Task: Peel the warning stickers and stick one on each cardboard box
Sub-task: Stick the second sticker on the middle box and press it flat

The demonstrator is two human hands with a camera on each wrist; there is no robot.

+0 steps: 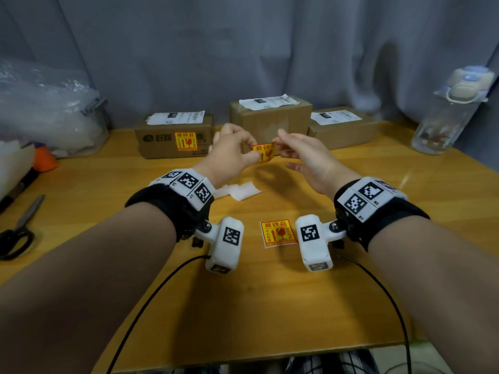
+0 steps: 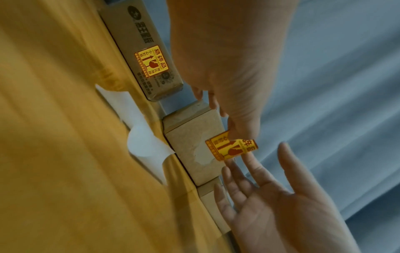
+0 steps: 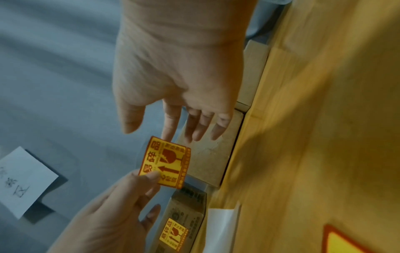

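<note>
Three cardboard boxes stand along the table's back edge. The left box [image 1: 162,143] carries a yellow-red warning sticker [image 1: 186,141] on its front. The middle box [image 1: 270,117] and the right box [image 1: 340,130] show none on their fronts. My left hand [image 1: 255,155] pinches a peeled, slightly curled sticker [image 1: 266,153] in the air in front of the middle box. My right hand [image 3: 149,133] has straight fingers, its index fingertip touching the sticker's [image 3: 168,162] far corner. Another sticker [image 1: 278,233] on its backing lies flat between my wrists.
A white backing paper [image 1: 237,191] lies mid-table. Scissors [image 1: 19,228] lie at the left edge, beside a clear bin with plastic wrap [image 1: 46,103]. A water bottle [image 1: 453,112] stands at the back right. Grey curtain hangs behind the boxes.
</note>
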